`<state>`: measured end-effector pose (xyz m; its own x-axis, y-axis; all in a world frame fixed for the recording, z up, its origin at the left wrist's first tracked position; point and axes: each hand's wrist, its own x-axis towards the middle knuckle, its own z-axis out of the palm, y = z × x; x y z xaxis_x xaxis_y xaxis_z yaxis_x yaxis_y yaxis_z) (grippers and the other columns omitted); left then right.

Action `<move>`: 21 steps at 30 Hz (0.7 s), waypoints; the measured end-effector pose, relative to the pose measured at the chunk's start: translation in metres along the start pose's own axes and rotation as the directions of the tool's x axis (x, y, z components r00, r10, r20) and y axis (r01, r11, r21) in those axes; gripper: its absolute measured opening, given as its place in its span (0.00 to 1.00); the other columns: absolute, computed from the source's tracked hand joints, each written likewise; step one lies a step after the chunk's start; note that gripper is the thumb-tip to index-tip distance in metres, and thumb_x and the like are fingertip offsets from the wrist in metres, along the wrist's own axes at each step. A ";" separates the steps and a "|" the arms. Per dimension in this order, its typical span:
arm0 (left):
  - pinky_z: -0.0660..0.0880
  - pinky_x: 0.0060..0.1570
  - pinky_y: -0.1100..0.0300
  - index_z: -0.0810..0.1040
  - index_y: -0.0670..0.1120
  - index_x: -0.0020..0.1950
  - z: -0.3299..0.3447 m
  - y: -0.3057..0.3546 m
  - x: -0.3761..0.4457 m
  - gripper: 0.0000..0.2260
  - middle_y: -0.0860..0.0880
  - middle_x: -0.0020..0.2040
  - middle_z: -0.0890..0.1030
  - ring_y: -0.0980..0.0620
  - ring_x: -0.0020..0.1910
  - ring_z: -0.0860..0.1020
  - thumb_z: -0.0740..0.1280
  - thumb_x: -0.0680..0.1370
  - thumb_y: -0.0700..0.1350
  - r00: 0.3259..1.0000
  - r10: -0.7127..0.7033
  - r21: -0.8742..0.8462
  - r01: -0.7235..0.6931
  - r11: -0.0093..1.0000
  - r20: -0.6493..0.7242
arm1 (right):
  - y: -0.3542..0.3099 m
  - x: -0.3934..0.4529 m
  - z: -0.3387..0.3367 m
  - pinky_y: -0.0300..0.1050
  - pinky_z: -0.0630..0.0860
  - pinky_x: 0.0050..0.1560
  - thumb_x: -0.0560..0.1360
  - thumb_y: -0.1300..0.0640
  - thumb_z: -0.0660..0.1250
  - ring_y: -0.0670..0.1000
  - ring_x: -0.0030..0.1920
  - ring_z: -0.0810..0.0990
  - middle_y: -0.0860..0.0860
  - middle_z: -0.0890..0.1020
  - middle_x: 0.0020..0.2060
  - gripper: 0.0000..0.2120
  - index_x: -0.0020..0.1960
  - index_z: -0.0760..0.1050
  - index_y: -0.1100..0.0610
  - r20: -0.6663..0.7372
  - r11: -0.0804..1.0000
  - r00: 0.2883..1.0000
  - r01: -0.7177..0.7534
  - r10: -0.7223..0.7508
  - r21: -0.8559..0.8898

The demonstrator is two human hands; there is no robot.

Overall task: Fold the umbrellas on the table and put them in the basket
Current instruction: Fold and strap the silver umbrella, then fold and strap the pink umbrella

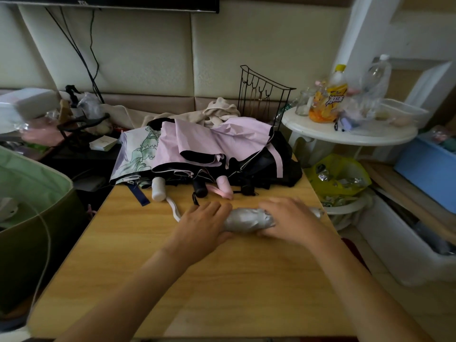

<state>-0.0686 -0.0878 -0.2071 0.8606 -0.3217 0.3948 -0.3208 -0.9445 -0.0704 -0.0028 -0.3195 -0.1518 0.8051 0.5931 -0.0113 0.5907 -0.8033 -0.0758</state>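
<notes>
A lived-in home room: padded wall panels [148,58] far behind, a cluttered white round side table [350,134] with drink bottles at right.

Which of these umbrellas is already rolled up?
The silver umbrella between both hands, lying alone at the table's near side. The pink, floral and black ones behind it lie loose and unfolded in a heap.

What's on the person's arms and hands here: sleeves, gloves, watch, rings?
Nothing visible. The left hand and right hand are bare, with no gloves, rings or watch. Both forearms are uncovered to the frame's bottom edge, so no sleeve shows.
</notes>
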 end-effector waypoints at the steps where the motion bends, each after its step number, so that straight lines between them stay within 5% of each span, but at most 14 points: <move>1: 0.77 0.50 0.52 0.72 0.51 0.69 0.004 -0.004 0.000 0.24 0.52 0.56 0.78 0.49 0.54 0.80 0.59 0.78 0.63 0.999 -0.033 -0.025 0.033 0.999 0.004 | 0.011 0.006 0.004 0.49 0.67 0.61 0.73 0.39 0.75 0.48 0.57 0.73 0.43 0.76 0.57 0.21 0.62 0.74 0.44 -0.048 0.998 0.998 -0.030 0.028 -0.047; 5: 0.75 0.48 0.53 0.73 0.52 0.73 0.013 -0.012 0.003 0.21 0.53 0.59 0.78 0.49 0.53 0.79 0.67 0.80 0.48 0.990 -0.136 -0.254 0.122 0.959 -0.038 | 0.044 0.020 0.017 0.57 0.55 0.76 0.72 0.34 0.72 0.51 0.71 0.70 0.44 0.73 0.66 0.30 0.71 0.69 0.40 -0.080 0.981 0.979 -0.189 0.186 -0.032; 8: 0.74 0.47 0.55 0.79 0.50 0.66 0.016 -0.016 0.009 0.17 0.53 0.58 0.79 0.49 0.50 0.80 0.60 0.80 0.51 0.977 -0.204 -0.324 0.172 0.930 -0.067 | 0.049 0.025 0.021 0.58 0.52 0.79 0.73 0.29 0.68 0.51 0.78 0.62 0.44 0.66 0.77 0.39 0.79 0.60 0.39 0.033 0.985 0.991 -0.130 0.127 0.115; 11: 0.76 0.51 0.55 0.80 0.48 0.66 0.017 -0.018 0.013 0.19 0.51 0.60 0.80 0.49 0.55 0.80 0.58 0.80 0.52 0.973 -0.229 -0.388 0.204 0.899 -0.018 | 0.043 0.028 0.028 0.54 0.55 0.78 0.77 0.34 0.67 0.51 0.75 0.64 0.44 0.69 0.74 0.32 0.78 0.64 0.39 -0.058 0.982 0.995 -0.074 0.085 0.173; 15: 0.75 0.58 0.52 0.77 0.53 0.70 0.023 -0.020 0.015 0.20 0.53 0.62 0.77 0.50 0.61 0.76 0.66 0.78 0.46 0.977 -0.214 -0.383 0.203 0.901 0.016 | 0.046 0.033 0.040 0.57 0.59 0.74 0.80 0.39 0.65 0.54 0.69 0.70 0.46 0.74 0.67 0.22 0.73 0.68 0.42 -0.209 0.975 0.952 -0.214 0.223 0.065; 21: 0.74 0.53 0.53 0.79 0.50 0.62 0.021 -0.026 0.020 0.15 0.51 0.56 0.74 0.49 0.54 0.73 0.69 0.76 0.40 0.891 -0.428 -0.400 0.342 0.850 -0.149 | 0.044 0.038 0.052 0.66 0.39 0.79 0.80 0.42 0.63 0.55 0.82 0.49 0.52 0.56 0.80 0.30 0.79 0.58 0.46 -0.186 0.963 0.945 -0.259 0.268 0.069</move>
<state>-0.0351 -0.0710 -0.2167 0.8456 0.1276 0.5183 -0.1368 -0.8867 0.4416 0.0509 -0.3290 -0.2075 0.9293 0.3357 0.1542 0.3568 -0.9238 -0.1390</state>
